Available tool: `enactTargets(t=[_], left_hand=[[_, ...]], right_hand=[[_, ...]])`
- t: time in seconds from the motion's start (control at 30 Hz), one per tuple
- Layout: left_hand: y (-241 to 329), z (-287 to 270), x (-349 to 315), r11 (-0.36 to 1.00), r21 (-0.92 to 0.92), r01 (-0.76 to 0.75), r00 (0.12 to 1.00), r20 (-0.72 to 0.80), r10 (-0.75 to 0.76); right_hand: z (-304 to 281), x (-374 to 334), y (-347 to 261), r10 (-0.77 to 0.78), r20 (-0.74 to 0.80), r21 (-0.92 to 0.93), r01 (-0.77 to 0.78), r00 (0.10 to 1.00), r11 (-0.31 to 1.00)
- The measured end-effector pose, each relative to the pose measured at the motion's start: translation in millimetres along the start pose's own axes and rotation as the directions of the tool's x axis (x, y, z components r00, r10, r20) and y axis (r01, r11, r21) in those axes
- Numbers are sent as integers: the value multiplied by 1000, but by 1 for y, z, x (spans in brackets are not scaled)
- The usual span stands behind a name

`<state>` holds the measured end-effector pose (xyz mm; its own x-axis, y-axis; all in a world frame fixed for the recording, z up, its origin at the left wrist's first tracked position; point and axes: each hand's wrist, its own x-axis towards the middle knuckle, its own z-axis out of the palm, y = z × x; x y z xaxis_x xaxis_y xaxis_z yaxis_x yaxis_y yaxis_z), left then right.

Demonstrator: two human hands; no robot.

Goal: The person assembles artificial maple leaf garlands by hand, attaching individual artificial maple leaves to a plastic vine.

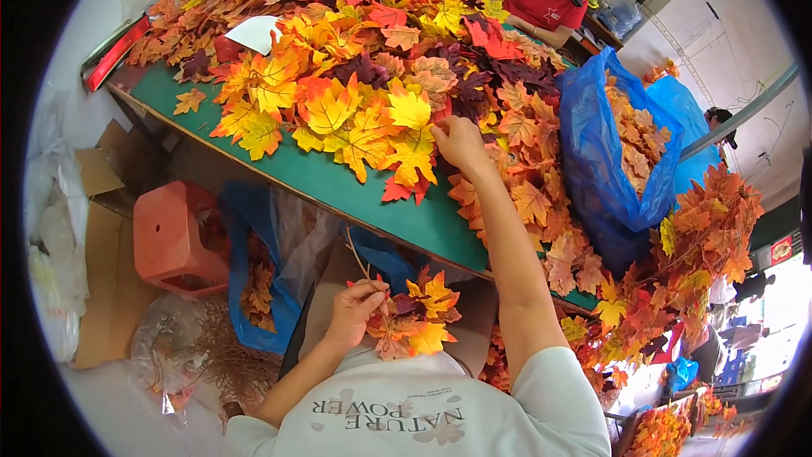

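Observation:
Close to my lap, my left hand (pixel 359 311) pinches the thin brown stem of an artificial maple leaf branch (pixel 430 305). Its orange, yellow and dark red leaves spread to the right of the fingers, and the bare stem points up and away. My right arm stretches out over the green table (pixel 296 171). There my right hand (pixel 461 142) has its fingers curled at the edge of a large pile of artificial maple leaves (pixel 331 106), beside some yellow ones. Whatever those fingertips grip is hidden among the leaves.
A blue plastic bag (pixel 605 144) of orange leaves stands at the table's right, near more leaf branches (pixel 710 220). A red plastic stool (pixel 176 237) and another blue bag (pixel 271 330) are at lower left. Across the table sits a person in red (pixel 541 0).

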<state>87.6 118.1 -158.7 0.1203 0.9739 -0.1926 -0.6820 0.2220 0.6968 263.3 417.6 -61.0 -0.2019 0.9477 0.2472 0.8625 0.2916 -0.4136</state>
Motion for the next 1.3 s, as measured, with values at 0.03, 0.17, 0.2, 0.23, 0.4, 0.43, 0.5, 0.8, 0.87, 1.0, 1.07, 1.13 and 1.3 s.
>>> enactTargets(t=[0.03, 0.17, 0.2, 0.23, 0.4, 0.43, 0.5, 0.8, 0.87, 1.0, 1.07, 1.13, 1.3], left_hand=[[1, -2, -3, 1000, 3, 2, 1000, -17, -2], [1, -7, -2, 999, 34, 7, 1000, -20, -6], [2, -7, -1, 1000, 29, 10, 1000, -14, -9], [2, -7, -1, 1000, 24, 13, 1000, -6, -13], [-2, -11, 0, 999, 2, 39, 999, 0, -39], [-4, -10, 1, 999, -13, 53, 999, 4, -53], [-7, -10, 2, 998, -11, 54, 999, 9, -54], [-10, -11, 3, 998, 0, 69, 997, -37, -69], [-13, -11, 4, 996, 14, 86, 995, -46, -86], [-16, -11, 5, 996, -12, 85, 995, -50, -85], [-17, -12, 6, 996, -13, 84, 995, -44, -84], [-17, -15, 5, 996, 7, 88, 995, -43, -88], [-20, -14, 7, 996, 14, 93, 994, -57, -92]], right_hand=[[-2, 2, -12, 24, 107, -28, -21, 994, 999], [-5, 5, -14, 16, 15, 96, -18, 1000, 995], [-13, 3, -14, 36, -30, 191, -29, 999, 981], [-18, 3, -9, 36, -30, 187, -30, 999, 982], [-55, -8, 9, 161, -175, 509, -51, 971, 859], [-61, -11, 10, 165, -179, 506, -53, 970, 861], [-69, -17, 13, 36, -317, 512, 139, 948, 848], [-98, -30, 35, 127, -724, 341, 192, 677, 920], [-90, -28, 45, 3, -637, 191, 154, 771, 970], [-88, -26, 63, -41, -489, 12, 54, 872, 998], [-88, -26, 74, 1, -468, 10, 4, 884, 1000], [-87, -28, 77, -207, -371, -499, -7, 905, 867], [-75, -13, 53, -341, -275, -180, 301, 899, 937]])
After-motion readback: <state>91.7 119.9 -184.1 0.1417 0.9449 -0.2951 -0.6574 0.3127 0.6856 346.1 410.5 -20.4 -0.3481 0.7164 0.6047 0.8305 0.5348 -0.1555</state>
